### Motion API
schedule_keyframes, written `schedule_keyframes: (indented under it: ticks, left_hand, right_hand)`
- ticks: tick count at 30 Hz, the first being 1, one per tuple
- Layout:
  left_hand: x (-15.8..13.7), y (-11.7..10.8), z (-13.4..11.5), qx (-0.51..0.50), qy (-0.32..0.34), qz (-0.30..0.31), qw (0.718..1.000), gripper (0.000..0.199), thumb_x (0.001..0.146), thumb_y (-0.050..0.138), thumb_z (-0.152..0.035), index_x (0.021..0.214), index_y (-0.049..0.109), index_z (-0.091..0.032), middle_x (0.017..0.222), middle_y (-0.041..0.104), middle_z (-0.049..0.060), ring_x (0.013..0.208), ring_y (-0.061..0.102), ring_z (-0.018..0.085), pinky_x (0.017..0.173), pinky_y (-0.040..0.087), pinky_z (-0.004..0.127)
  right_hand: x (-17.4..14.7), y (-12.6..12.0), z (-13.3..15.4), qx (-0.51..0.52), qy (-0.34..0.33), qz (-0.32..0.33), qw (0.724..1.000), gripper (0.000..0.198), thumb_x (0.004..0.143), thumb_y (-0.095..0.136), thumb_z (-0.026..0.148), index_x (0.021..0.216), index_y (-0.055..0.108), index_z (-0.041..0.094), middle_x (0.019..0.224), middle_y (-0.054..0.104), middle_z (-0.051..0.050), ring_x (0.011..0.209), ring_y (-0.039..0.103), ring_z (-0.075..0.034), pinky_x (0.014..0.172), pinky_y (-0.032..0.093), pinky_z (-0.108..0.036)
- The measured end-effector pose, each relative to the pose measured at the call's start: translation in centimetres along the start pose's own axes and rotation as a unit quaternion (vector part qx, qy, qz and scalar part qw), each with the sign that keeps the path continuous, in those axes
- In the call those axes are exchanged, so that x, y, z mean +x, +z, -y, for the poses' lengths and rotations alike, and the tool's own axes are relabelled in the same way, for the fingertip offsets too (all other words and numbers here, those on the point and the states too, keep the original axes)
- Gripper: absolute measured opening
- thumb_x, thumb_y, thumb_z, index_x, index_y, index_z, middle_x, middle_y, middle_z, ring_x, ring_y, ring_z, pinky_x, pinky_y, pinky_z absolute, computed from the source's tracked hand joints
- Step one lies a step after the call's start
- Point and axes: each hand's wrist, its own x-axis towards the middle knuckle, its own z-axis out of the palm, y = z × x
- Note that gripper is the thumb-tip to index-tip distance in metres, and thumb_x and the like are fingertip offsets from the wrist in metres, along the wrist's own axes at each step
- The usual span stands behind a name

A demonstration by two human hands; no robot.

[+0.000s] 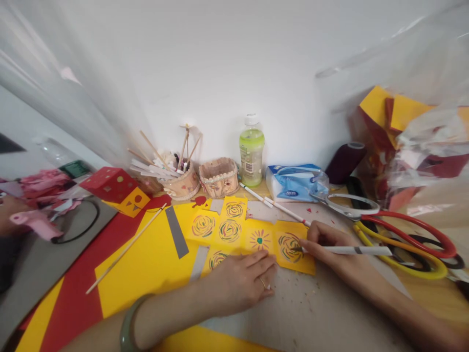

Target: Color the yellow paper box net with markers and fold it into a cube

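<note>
My right hand (pixel 335 252) grips a white marker pen (pixel 361 250), its dark tip on the swirl drawn on the rightmost square of a yellow paper cut-out (pixel 308 266). My left hand (pixel 244 281) lies flat on the lower edge of that cut-out, fingers stretched out, a ring on one of them. The cut-out is a row of joined squares with further squares off its left part. Several squares carry swirls of coloured strokes, and one has a green dot with pink rays. My left hand partly covers the lower square.
Large scissors (pixel 410 230) lie at the right. Along the wall stand a green-labelled bottle (pixel 251 151), a tissue pack (pixel 293 183), a small basket (pixel 219 177) and a cup of sticks (pixel 179 183). A red-and-yellow paper box (pixel 113 186) and pink glue gun (pixel 36 226) are left, near another person's hand (pixel 9 212).
</note>
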Motion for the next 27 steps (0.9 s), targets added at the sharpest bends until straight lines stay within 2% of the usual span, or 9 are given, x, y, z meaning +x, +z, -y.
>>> schedule_keyframes:
  ticks: [4,9,13,20,27]
  left_hand:
    - [0.20,-0.17,0.06,-0.002,-0.001,-0.010,1.000,0.034,0.092,0.039,-0.032,0.106,0.059,-0.009,0.114,0.063,0.006,0.110,0.055,0.018,0.088,0.047,0.026]
    - [0.21,-0.17,0.09,0.005,0.005,-0.014,1.000,0.034,0.092,0.039,-0.031,0.105,0.059,-0.008,0.112,0.063,0.007,0.108,0.056,0.017,0.089,0.046,0.026]
    - [0.07,-0.07,0.14,0.008,0.008,-0.008,1.000,0.034,0.092,0.039,-0.032,0.107,0.059,-0.008,0.114,0.062,0.008,0.110,0.054,0.018,0.090,0.046,0.026]
    - [0.09,-0.13,0.15,-0.005,-0.003,-0.022,1.000,0.033,0.092,0.039,-0.031,0.106,0.059,-0.008,0.113,0.063,0.005,0.108,0.056,0.018,0.088,0.047,0.026]
    - [0.10,-0.19,0.02,0.000,0.003,-0.007,1.000,0.034,0.093,0.037,-0.031,0.108,0.058,-0.008,0.114,0.062,0.007,0.110,0.054,0.017,0.090,0.046,0.026]
  right_hand:
    - [-0.01,0.36,-0.18,0.009,0.012,0.014,1.000,0.032,0.077,0.050,0.041,0.056,0.036,0.022,0.053,0.037,0.005,0.050,0.034,-0.011,0.045,0.025,-0.023]
    - [0.01,0.05,-0.40,0.018,0.005,0.044,0.999,0.024,0.070,0.052,0.029,0.057,0.033,0.021,0.054,0.035,0.005,0.049,0.031,-0.010,0.044,0.023,-0.022]
    - [0.11,-0.33,-0.02,-0.010,0.016,0.027,0.999,0.023,0.066,0.047,0.026,0.053,0.028,0.022,0.052,0.031,0.005,0.049,0.030,-0.011,0.045,0.022,-0.023]
    - [-0.09,-0.06,-0.16,-0.026,-0.001,0.028,0.999,0.022,0.068,0.046,0.022,0.053,0.031,0.022,0.052,0.035,0.004,0.050,0.032,-0.011,0.044,0.024,-0.024]
    - [-0.08,-0.09,-0.23,-0.046,-0.003,0.029,0.999,0.021,0.068,0.043,0.024,0.054,0.029,0.022,0.053,0.034,0.004,0.050,0.032,-0.012,0.045,0.024,-0.024]
